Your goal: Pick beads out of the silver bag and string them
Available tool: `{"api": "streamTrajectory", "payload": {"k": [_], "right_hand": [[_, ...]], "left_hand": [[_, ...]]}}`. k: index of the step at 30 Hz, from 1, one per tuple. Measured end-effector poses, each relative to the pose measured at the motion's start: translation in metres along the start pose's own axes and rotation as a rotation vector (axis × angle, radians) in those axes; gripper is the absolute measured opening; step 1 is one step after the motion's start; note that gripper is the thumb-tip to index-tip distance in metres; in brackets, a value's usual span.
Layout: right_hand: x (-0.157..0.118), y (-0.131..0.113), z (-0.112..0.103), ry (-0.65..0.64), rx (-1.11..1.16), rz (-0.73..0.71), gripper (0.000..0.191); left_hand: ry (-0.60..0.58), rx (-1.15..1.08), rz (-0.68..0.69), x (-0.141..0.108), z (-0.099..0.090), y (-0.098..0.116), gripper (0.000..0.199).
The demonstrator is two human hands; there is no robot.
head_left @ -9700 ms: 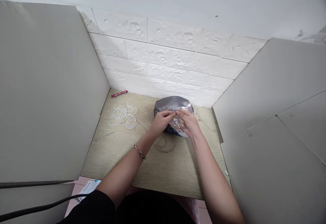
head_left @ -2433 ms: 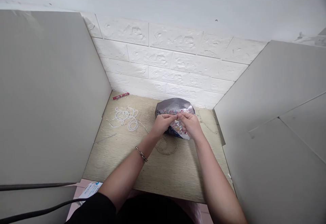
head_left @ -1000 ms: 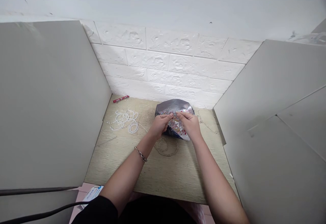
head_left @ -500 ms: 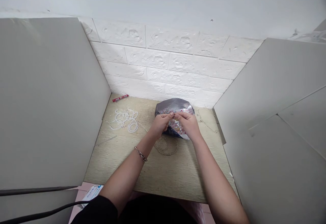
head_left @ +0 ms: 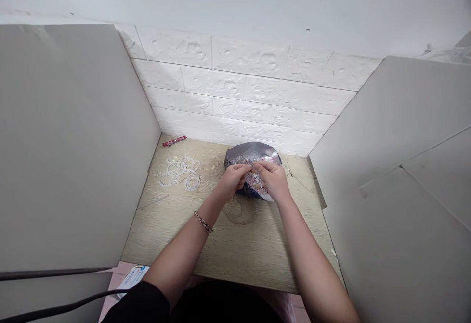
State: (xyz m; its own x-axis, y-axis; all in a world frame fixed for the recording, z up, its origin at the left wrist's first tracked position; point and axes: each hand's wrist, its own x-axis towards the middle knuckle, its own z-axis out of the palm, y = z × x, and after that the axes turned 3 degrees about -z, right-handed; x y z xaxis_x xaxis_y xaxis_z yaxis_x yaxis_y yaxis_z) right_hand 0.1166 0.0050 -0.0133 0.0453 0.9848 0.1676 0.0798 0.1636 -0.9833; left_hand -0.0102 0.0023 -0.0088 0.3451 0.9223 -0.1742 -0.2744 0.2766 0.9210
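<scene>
My left hand (head_left: 234, 178) and my right hand (head_left: 271, 178) meet fingertip to fingertip, each closed in a pinch. What lies between the fingertips is too small to make out. Below and behind them is a silvery bag (head_left: 253, 150), its opening full of small coloured beads (head_left: 256, 182). A strand of clear beads (head_left: 241, 222) lies in loops on the table just in front of the bag. Further left a heap of white bead strands (head_left: 180, 170) spreads out, and a thin strand runs from it toward my left wrist.
The pale wooden table (head_left: 257, 254) stands between a left grey panel (head_left: 73, 141) and a right grey panel (head_left: 390, 166), with a white brick-patterned wall (head_left: 228, 83) behind. A red packet (head_left: 174, 141) lies at the back left corner. A fine chain (head_left: 300, 182) lies right of the bag.
My hands stay pinched together over the bag, with only a very slight shift of the fingers. The objects on the table have not moved.
</scene>
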Motion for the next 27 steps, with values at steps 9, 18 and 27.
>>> {"api": "streamTrajectory", "payload": {"k": [9,18,27], "right_hand": [[-0.0006,0.0005,0.0011,-0.037,0.278,0.172,0.026],[0.0,-0.0028,-0.0056,-0.111,0.249,0.213,0.025],[-0.0005,-0.0018,-0.007,-0.164,0.295,0.22,0.025]], "left_hand": [[-0.017,0.056,0.019,0.0019,-0.0018,-0.0037,0.028],[0.121,0.273,0.099,-0.0015,0.0014,0.0013,0.034],[0.091,0.243,0.048,-0.0031,0.0028,0.0027,0.032]]}}
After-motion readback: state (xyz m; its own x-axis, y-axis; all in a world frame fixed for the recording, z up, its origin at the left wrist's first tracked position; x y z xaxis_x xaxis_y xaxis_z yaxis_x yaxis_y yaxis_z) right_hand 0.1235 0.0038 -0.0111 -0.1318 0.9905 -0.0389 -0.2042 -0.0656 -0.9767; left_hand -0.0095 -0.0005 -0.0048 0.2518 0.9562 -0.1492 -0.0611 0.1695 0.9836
